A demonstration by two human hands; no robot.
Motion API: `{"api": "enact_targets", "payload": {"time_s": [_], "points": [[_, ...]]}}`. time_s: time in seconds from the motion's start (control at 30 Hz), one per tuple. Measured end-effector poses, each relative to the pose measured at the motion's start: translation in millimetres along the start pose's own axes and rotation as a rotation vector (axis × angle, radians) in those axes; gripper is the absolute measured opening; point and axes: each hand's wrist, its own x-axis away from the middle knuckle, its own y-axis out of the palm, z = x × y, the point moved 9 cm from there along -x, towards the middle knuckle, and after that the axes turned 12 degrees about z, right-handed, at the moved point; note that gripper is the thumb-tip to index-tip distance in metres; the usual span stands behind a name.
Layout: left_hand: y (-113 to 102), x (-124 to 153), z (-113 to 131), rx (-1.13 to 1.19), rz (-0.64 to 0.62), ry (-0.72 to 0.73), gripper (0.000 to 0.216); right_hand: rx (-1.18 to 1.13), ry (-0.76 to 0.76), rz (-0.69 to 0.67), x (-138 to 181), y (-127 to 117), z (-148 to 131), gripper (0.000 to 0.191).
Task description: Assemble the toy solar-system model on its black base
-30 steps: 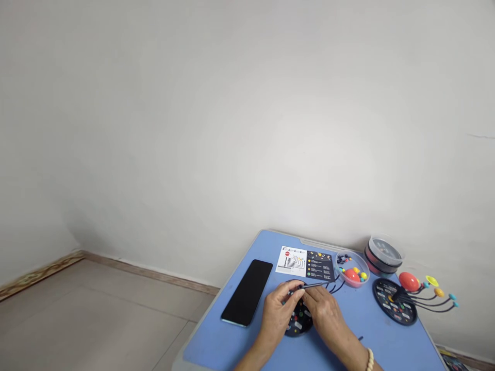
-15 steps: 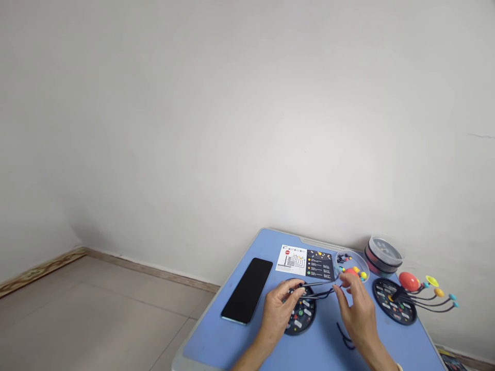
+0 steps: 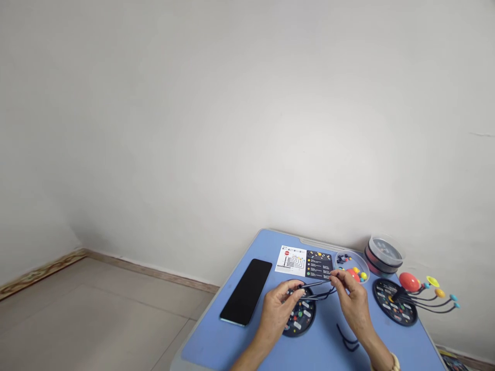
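My left hand (image 3: 277, 308) pinches several thin black rods (image 3: 319, 296) at one end, above a round black base (image 3: 298, 325) printed with coloured planets and labels. The thumb and fingers of my right hand (image 3: 351, 298) are closed on the far end of the uppermost black rod (image 3: 315, 284). The lower rods bend upward near my right hand. Loose curved black rods (image 3: 348, 341) lie on the blue table (image 3: 320, 350), just below my right hand.
A clear dish (image 3: 366, 265) holds coloured balls behind my right hand. An assembled planet model (image 3: 395, 301) and stacked round containers (image 3: 383, 254) stand at right. A printed instruction sheet (image 3: 292, 261) and a black phone (image 3: 247, 292) lie at left. A wall runs behind the table.
My right hand has moved slightly left and closed its fingertips on the upper rod's end. My left hand stays nearly in place with the rods.
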Motion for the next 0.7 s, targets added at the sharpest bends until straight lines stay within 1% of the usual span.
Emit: {"api": "enact_targets", "payload": {"time_s": [0.13,0.23,0.4,0.53,0.7], "points": [[0,0,0,0.009,-0.005,-0.012,0.031,0.049,-0.094,0.016,1,-4,-5,0.026],[1,-1,-1,0.016,-0.011,-0.016,0.033,0.064,-0.113,-0.006,0,-2,-3,0.027],[1,-1,-1,0.014,-0.010,-0.017,0.034,0.059,-0.082,-0.062,-4,1,1,0.032],[2,-1,1,0.007,-0.016,-0.008,0.034,0.052,-0.063,-0.071,-6,1,-1,0.033],[2,0,1,0.014,-0.017,-0.002,0.033,0.006,0.059,-0.154,-6,6,6,0.034]]}}
